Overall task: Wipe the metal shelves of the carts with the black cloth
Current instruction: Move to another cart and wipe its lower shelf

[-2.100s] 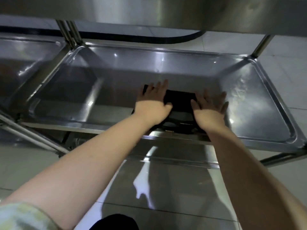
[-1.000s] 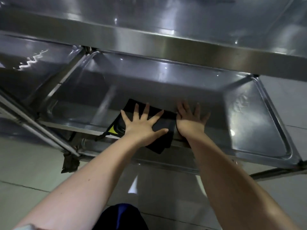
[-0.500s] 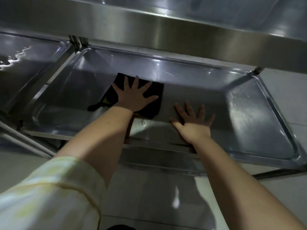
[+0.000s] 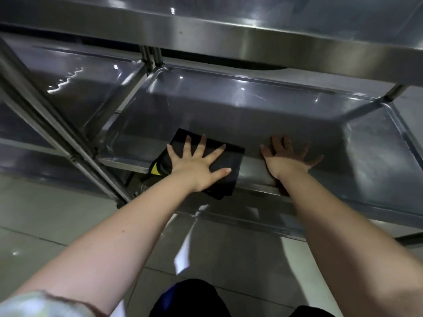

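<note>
stainless steel everywhere in this one. the black cloth (image 4: 233, 159) lies flat on the near-left part of the cart's middle shelf (image 4: 251, 115), and its near edge hangs over the shelf's front lip. there's a yellow patch (image 4: 155, 168) on the cloth's left side, can't tell what it is.

the left hand (image 4: 194, 168) is pressed flat on top of the cloth, fingers straight and spread wide, not gripping it. the right hand (image 4: 286, 161) lies flat on the bare shelf just to the right of the cloth, fingers spread too, holding nothing and not touching the cloth.

the top shelf (image 4: 251, 35) juts out across the upper part of the view. a second cart's shelf (image 4: 80, 92) sits right beside it on the left. a lower shelf (image 4: 229, 225) shows under the forearms, and there's pale tiled floor (image 4: 45, 213) at the left.
</note>
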